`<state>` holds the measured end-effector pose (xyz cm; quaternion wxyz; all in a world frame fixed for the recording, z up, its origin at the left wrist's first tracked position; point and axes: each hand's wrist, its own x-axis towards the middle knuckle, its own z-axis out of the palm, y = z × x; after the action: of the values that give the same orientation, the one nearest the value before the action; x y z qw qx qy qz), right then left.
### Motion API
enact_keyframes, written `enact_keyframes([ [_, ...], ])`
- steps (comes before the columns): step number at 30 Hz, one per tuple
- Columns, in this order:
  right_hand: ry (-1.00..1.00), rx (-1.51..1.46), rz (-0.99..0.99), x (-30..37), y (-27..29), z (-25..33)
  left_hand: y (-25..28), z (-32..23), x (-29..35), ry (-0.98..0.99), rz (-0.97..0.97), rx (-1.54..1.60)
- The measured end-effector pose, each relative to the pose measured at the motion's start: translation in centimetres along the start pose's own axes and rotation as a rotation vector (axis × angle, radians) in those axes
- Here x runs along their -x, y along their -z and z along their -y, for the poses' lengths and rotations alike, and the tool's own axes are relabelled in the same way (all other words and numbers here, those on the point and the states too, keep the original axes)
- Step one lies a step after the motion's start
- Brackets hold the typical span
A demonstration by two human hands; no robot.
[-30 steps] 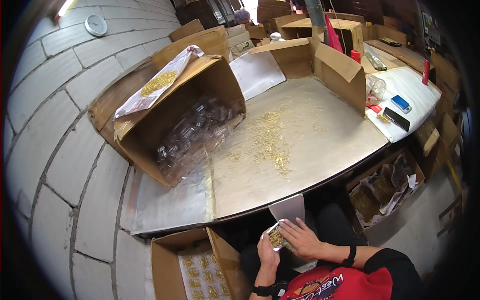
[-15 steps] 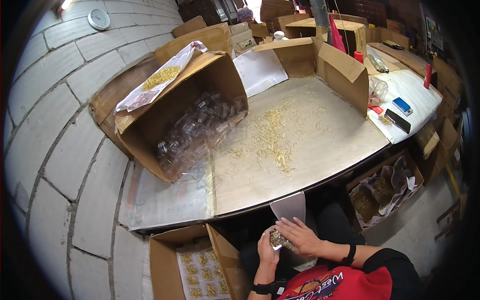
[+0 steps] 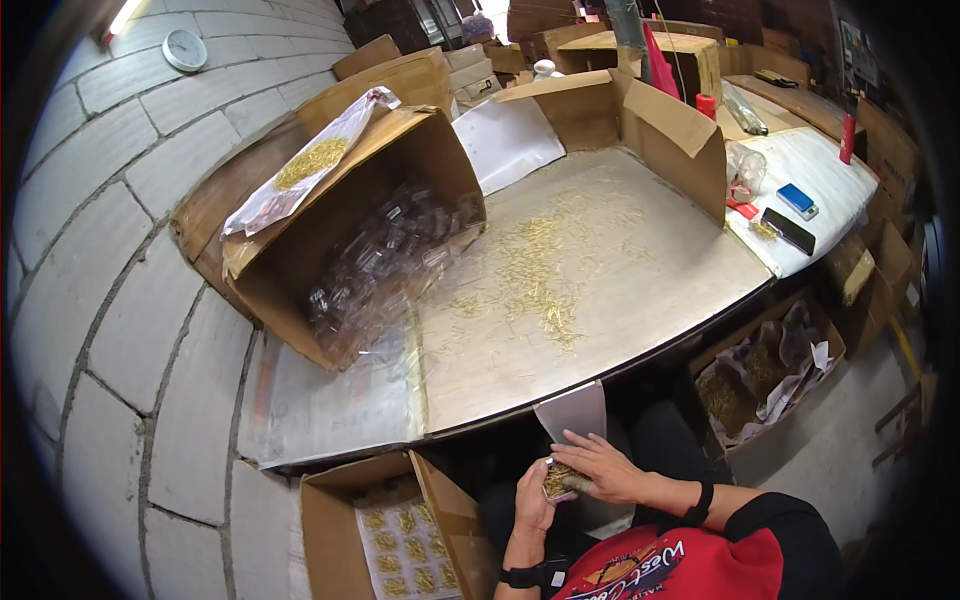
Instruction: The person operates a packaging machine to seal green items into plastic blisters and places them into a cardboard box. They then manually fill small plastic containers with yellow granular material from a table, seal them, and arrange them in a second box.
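Note:
Low over my lap, my left hand (image 3: 535,502) is closed around a small clear plastic box (image 3: 551,493) filled with thin gold-coloured metal pieces (image 3: 557,478). My right hand (image 3: 606,474) reaches over from the other side, fingers stretched out past the far end of the box and thumb side at the metal pieces. Just beyond my hands, a whitish sheet (image 3: 578,412) hangs at the table's front edge. On the table (image 3: 660,270), many more gold-coloured pieces (image 3: 540,265) lie scattered. To the left, a tipped carton (image 3: 270,290) holds a heap of clear plastic boxes (image 3: 385,255).
Below left, an open carton (image 3: 455,530) contains filled boxes in rows (image 3: 408,545). Another carton (image 3: 775,440) with metal pieces and paper stands at lower right. A blue device (image 3: 797,200) and a black object (image 3: 788,232) lie on a white cover. A block wall (image 3: 130,330) bounds the left.
The right hand has shifted slightly on the box, its thumb side now at the metal pieces and its fingers a little more spread. The whole view has shifted slightly.

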<state>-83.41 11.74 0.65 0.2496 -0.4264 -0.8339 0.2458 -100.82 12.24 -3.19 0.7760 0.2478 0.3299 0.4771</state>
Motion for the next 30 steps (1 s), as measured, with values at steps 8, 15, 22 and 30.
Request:
enact_keyframes([
  [8,0.146,0.233,-0.069,0.5,0.3,0.8,0.4,1.4,-0.6,-0.128,-0.159,0.036],
  [15,0.185,0.313,-0.047,1.2,-0.5,0.8,-0.1,1.6,-0.8,-0.154,-0.162,-0.006],
  [22,0.193,0.032,-0.048,0.7,0.1,0.9,-1.0,0.2,0.2,-0.223,-0.155,-0.054],
  [30,-0.243,-0.643,-0.432,0.4,3.7,-0.8,-2.5,-3.7,0.3,-0.165,-0.052,-0.057],
])
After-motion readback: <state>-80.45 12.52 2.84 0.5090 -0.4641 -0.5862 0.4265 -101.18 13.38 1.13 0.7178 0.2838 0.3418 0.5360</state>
